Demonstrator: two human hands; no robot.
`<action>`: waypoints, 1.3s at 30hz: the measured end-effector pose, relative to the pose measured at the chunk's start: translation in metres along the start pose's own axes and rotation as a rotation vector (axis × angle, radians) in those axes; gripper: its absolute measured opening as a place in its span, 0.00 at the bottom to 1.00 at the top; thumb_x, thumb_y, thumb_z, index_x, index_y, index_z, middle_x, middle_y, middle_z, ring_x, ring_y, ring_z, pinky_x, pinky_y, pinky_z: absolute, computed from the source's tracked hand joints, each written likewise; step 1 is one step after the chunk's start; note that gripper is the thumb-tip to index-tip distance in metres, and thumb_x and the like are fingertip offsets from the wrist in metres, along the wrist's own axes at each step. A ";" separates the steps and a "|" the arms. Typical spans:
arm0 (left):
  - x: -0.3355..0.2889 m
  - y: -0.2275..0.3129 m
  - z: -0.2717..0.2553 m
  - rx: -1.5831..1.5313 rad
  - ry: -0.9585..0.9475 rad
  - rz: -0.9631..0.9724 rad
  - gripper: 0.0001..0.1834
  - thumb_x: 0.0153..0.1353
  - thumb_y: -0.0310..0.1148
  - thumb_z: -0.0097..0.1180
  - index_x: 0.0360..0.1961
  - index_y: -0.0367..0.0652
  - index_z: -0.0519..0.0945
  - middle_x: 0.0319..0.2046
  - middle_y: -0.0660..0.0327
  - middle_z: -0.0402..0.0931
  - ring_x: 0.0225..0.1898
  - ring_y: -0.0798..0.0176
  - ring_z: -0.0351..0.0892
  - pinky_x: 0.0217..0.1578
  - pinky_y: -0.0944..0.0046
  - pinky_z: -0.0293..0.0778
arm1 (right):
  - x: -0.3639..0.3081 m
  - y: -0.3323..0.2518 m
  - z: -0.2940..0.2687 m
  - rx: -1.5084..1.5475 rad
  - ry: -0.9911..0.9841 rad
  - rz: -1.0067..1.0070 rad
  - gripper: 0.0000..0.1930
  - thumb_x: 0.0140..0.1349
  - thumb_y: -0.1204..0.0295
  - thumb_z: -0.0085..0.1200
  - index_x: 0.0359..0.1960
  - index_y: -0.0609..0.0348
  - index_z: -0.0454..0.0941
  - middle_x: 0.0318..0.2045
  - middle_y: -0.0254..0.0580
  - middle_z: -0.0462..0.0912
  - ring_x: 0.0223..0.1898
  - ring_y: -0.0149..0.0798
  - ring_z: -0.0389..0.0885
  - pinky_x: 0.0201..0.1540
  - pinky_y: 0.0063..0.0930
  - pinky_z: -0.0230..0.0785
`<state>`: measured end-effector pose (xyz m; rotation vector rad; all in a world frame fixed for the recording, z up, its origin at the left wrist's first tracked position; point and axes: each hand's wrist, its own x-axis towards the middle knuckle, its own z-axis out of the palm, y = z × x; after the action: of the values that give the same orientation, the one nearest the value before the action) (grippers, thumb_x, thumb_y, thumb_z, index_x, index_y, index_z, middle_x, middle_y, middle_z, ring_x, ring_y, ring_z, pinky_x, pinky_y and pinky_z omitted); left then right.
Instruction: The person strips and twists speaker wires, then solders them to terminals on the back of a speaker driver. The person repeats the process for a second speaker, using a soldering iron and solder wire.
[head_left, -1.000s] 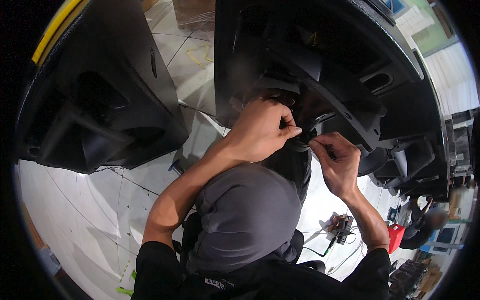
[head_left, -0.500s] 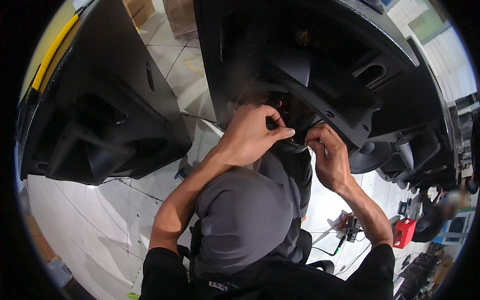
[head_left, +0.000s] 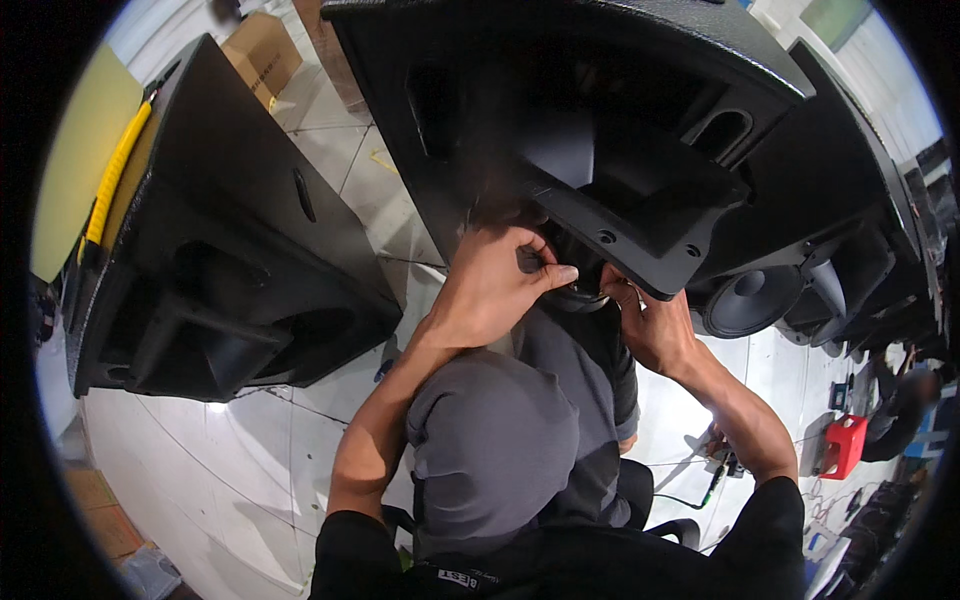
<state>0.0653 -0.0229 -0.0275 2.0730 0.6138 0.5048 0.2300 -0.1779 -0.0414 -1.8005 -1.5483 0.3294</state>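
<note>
Left hand [head_left: 495, 285] has thumb and forefinger brought together in a narrow pinch; cannot tell if anything is between them. Right hand [head_left: 655, 325] has fingers curled in, partly behind the black horn piece [head_left: 640, 235]; its grip cannot be told either. Both are close together at the lower opening of the black speaker cabinet [head_left: 600, 50], which stands in front of the person. Second black cabinet [head_left: 285, 210] to the left, speaker cone [head_left: 755, 300] to the right.

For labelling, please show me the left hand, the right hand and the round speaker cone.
Left hand [head_left: 492, 285], head view: its back.
Right hand [head_left: 654, 325], head view: its middle.
Round speaker cone [head_left: 751, 294], head view: near its centre.
</note>
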 end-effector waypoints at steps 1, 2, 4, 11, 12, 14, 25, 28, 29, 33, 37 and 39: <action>0.000 0.000 -0.001 0.007 0.001 0.005 0.20 0.53 0.42 0.70 0.33 0.33 0.84 0.36 0.45 0.81 0.38 0.49 0.82 0.46 0.56 0.74 | 0.002 -0.005 -0.001 0.013 0.013 -0.005 0.08 0.60 0.85 0.52 0.41 0.67 0.78 0.41 0.55 0.78 0.43 0.57 0.77 0.47 0.41 0.70; -0.001 0.001 0.000 0.006 0.005 0.008 0.19 0.53 0.41 0.70 0.34 0.34 0.83 0.36 0.46 0.81 0.39 0.50 0.82 0.46 0.56 0.74 | 0.001 -0.007 -0.003 0.020 0.020 -0.008 0.08 0.59 0.86 0.52 0.40 0.67 0.78 0.40 0.54 0.78 0.43 0.56 0.77 0.47 0.40 0.70; -0.007 0.012 -0.004 -0.049 0.056 -0.048 0.17 0.53 0.38 0.71 0.35 0.34 0.83 0.35 0.49 0.81 0.40 0.55 0.82 0.45 0.58 0.74 | -0.001 0.001 -0.004 0.130 0.028 -0.028 0.08 0.60 0.86 0.52 0.41 0.67 0.78 0.41 0.52 0.78 0.42 0.52 0.78 0.47 0.38 0.70; -0.032 -0.012 -0.013 -0.321 0.455 0.038 0.06 0.61 0.24 0.60 0.38 0.33 0.82 0.42 0.58 0.83 0.43 0.69 0.78 0.49 0.68 0.71 | -0.034 0.012 -0.017 0.215 0.184 0.090 0.08 0.65 0.79 0.52 0.43 0.66 0.80 0.39 0.47 0.79 0.39 0.40 0.77 0.42 0.29 0.68; -0.039 -0.018 -0.012 -0.352 0.530 0.058 0.05 0.62 0.23 0.59 0.37 0.33 0.82 0.42 0.58 0.83 0.42 0.69 0.78 0.49 0.69 0.71 | -0.037 0.009 -0.021 0.202 0.158 0.113 0.08 0.64 0.78 0.53 0.43 0.66 0.80 0.39 0.46 0.79 0.39 0.41 0.77 0.43 0.30 0.68; -0.052 -0.027 -0.010 -0.402 0.568 0.029 0.05 0.62 0.22 0.59 0.37 0.31 0.81 0.41 0.56 0.83 0.41 0.70 0.78 0.46 0.69 0.71 | -0.030 0.002 -0.019 0.166 0.153 0.037 0.08 0.62 0.77 0.57 0.43 0.65 0.81 0.40 0.46 0.79 0.40 0.42 0.77 0.44 0.31 0.69; -0.091 -0.041 -0.008 -0.485 0.501 -0.200 0.05 0.63 0.25 0.60 0.35 0.33 0.82 0.39 0.60 0.84 0.35 0.77 0.72 0.39 0.73 0.68 | -0.003 -0.006 -0.006 0.200 0.074 -0.027 0.07 0.57 0.83 0.61 0.36 0.63 0.80 0.38 0.44 0.79 0.42 0.43 0.79 0.43 0.33 0.73; -0.091 -0.042 -0.006 -0.523 0.497 -0.186 0.06 0.63 0.26 0.60 0.36 0.33 0.82 0.38 0.60 0.84 0.34 0.77 0.72 0.38 0.74 0.67 | 0.000 -0.005 -0.005 0.201 0.052 -0.062 0.06 0.57 0.83 0.60 0.36 0.64 0.80 0.38 0.44 0.78 0.42 0.43 0.78 0.43 0.36 0.72; -0.091 -0.042 -0.005 -0.538 0.499 -0.174 0.06 0.63 0.26 0.60 0.36 0.33 0.83 0.38 0.60 0.84 0.34 0.77 0.71 0.38 0.74 0.67 | 0.000 -0.004 -0.005 0.180 0.045 -0.077 0.06 0.57 0.83 0.60 0.36 0.65 0.79 0.38 0.44 0.78 0.42 0.44 0.78 0.43 0.37 0.72; -0.090 -0.032 -0.005 -0.528 0.470 -0.219 0.07 0.63 0.26 0.60 0.37 0.33 0.83 0.38 0.61 0.84 0.33 0.77 0.71 0.38 0.74 0.66 | 0.002 0.004 -0.003 0.152 0.015 -0.122 0.06 0.57 0.83 0.59 0.36 0.67 0.79 0.38 0.47 0.77 0.42 0.47 0.76 0.43 0.40 0.71; -0.090 -0.032 -0.004 -0.567 0.445 -0.234 0.07 0.63 0.27 0.60 0.38 0.33 0.83 0.38 0.61 0.83 0.34 0.77 0.71 0.38 0.74 0.67 | 0.003 0.004 0.001 0.155 0.038 -0.168 0.05 0.57 0.84 0.58 0.36 0.68 0.78 0.38 0.48 0.77 0.42 0.48 0.76 0.43 0.41 0.70; -0.090 -0.034 -0.004 -0.571 0.437 -0.227 0.07 0.63 0.27 0.60 0.39 0.33 0.83 0.37 0.62 0.83 0.34 0.77 0.71 0.37 0.74 0.66 | 0.004 0.008 0.006 0.152 0.065 -0.202 0.05 0.57 0.84 0.58 0.35 0.67 0.78 0.38 0.48 0.77 0.42 0.49 0.76 0.42 0.41 0.70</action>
<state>-0.0161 -0.0574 -0.0647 1.3428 0.8312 0.8927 0.2332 -0.1720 -0.0494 -1.5103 -1.5988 0.2806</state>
